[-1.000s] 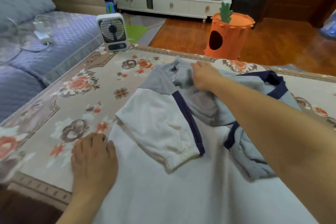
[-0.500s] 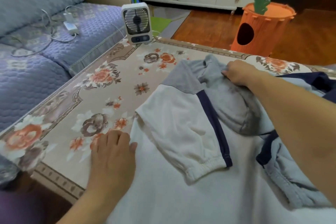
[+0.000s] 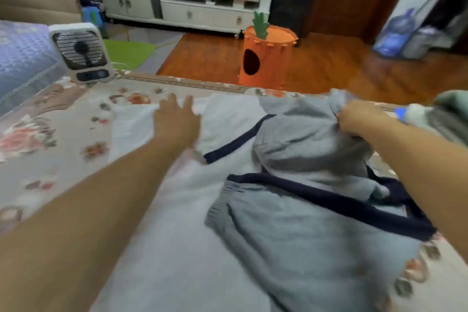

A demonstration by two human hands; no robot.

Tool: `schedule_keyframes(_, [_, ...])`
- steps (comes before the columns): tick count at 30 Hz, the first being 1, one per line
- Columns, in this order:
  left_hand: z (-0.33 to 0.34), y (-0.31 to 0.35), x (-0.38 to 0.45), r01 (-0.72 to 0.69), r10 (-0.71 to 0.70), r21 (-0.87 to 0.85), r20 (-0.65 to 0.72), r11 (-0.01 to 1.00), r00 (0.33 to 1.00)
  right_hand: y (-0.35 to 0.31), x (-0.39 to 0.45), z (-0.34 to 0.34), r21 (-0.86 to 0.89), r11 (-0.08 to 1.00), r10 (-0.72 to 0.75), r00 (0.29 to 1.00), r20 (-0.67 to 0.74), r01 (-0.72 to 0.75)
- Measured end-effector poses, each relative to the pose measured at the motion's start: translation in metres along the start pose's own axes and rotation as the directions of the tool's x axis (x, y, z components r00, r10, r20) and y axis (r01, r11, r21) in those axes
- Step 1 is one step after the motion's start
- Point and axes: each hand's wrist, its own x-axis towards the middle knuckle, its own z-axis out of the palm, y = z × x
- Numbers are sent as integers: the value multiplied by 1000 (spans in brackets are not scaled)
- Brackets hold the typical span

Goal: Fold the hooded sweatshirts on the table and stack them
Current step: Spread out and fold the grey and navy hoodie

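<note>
Midway, soft hooded sweatshirt [image 3: 253, 210] sprawls on desk [image 3: 50, 159]: left hand [image 3: 177, 123] spread at eleven o'clock, right hand [image 3: 359, 119] pinching the limp hood [image 3: 304, 144], likely the best hold.

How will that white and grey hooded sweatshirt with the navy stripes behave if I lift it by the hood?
Probably floppy: the white and grey hooded sweatshirt already bunches where the right hand grips its grey hood. It would likely sag and unfold, since its grey sleeve lies loose. It looks thick, so it may be fairly heavy for cloth.
</note>
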Motion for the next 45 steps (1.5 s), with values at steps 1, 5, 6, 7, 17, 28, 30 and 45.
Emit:
schedule_keyframes(1, [6,24,-23,-64,68,-90,45,994,997,18,-3,13,-35,999,6,998,63,-4])
schedule_keyframes(5, [36,28,-95,-209,215,-69,92,975,972,49,-18,45,67,998,15,999,48,-19])
schedule_keyframes(6, [42,14,-103,-174,180,-55,137,983,974,48,-19,52,97,995,-13,999,30,10])
schedule_keyframes(7, [46,1,-107,-140,149,-60,171,988,974,46,-19,61,119,992,-58,998,36,53])
schedule_keyframes(17, [43,-14,-117,-143,154,-94,118,985,981,-24,17,24,231,920,-226,910,-348,317])
schedule_keyframes(28, [48,-13,-114,-134,141,-69,111,989,984,-89,129,5,-89,962,-273,922,-273,258])
schedule_keyframes(30, [48,-13,-114,-131,138,-67,112,989,984,-93,130,9,-93,973,-232,882,-409,212])
schedule_keyframes(45, [18,8,-148,-170,172,51,-43,984,984,43,-177,139,116,639,-639,609,-470,760])
